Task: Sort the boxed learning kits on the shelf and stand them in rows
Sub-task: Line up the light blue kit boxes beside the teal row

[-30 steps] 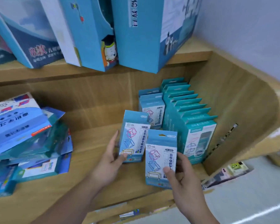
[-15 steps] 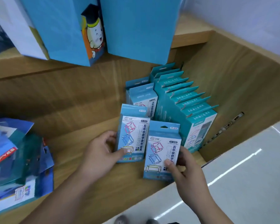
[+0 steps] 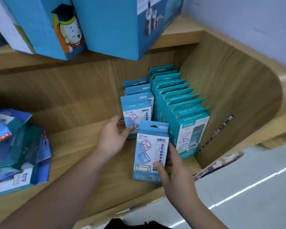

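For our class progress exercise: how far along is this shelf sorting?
Done: a long row stands by the right wall, a short row beside it. In hand: the left hand grips the short row's front kit; the right hand grips a loose kit. Left: the heap at far left.

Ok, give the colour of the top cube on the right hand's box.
Pink cube, best in the head view.

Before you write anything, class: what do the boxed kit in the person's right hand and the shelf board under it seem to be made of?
The boxed kit: likely printed card, slight sheen; crisp folded edges, punched hang slot. The shelf board: wood or wood-look laminate, matt; pale grain lines, but which cannot be told.
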{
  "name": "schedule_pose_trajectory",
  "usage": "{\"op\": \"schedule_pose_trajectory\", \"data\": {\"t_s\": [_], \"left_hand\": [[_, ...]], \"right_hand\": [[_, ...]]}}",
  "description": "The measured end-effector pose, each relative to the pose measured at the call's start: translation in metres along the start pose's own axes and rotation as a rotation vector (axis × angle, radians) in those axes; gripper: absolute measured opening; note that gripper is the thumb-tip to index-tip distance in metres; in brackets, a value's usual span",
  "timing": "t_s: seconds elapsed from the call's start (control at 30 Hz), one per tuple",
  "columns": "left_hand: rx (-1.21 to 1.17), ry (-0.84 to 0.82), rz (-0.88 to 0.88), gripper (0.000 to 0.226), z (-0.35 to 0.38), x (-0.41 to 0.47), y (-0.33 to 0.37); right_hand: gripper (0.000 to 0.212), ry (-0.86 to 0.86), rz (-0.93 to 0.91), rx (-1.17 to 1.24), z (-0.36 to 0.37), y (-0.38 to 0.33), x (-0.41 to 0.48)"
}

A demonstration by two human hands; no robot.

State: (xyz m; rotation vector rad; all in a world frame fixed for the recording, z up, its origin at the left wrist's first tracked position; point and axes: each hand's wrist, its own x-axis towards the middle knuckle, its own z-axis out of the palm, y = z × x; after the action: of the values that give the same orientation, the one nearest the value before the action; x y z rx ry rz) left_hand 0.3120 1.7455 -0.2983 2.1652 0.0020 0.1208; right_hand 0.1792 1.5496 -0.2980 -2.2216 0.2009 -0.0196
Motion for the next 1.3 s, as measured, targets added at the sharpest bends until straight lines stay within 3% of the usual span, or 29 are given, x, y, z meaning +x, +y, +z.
{"op": "schedule_pose_trajectory", "data": {"t_s": [0.1,0.3,0.47,0.6,0.67,0.9,1.03,1.17,1.3], "left_hand": [[-0.031,0.001,-0.012,0.031,0.006,0.008,-0.005],[-0.151,-0.002,-0.097,0.046,0.004,0.008,-0.006],[-0.437,0.095,-0.190,0.015,-0.007,-0.050,0.005],[-0.513,-0.128,-0.139,0.057,-0.008,-0.101,0.016],[-0.462,-0.161,-0.125,0.063,-0.004,-0.107,0.014],[-0.375,-0.032,-0.095,0.039,0.003,-0.098,0.009],[-0.330,0.068,-0.073,0.043,0.010,-0.084,0.007],[-0.293,0.157,-0.069,0.046,0.021,-0.064,0.012],[-0.222,0.226,-0.056,0.048,0.028,-0.046,0.014]], "right_hand": [[0.081,-0.022,-0.009,0.050,-0.004,0.003,0.001],[0.081,-0.038,-0.068,0.033,-0.007,0.004,0.002],[0.081,-0.041,-0.140,0.018,-0.009,0.001,0.005],[0.081,-0.056,-0.200,0.008,-0.005,-0.003,0.010],[0.081,-0.073,-0.229,0.010,-0.004,-0.005,0.012],[0.082,-0.133,-0.319,-0.043,-0.013,-0.003,0.019],[0.063,-0.013,-0.443,-0.125,-0.022,0.002,0.016],[0.040,0.280,-0.661,-0.206,-0.034,0.003,0.013],[0.056,0.447,-0.631,-0.245,-0.038,0.015,0.018]]}}
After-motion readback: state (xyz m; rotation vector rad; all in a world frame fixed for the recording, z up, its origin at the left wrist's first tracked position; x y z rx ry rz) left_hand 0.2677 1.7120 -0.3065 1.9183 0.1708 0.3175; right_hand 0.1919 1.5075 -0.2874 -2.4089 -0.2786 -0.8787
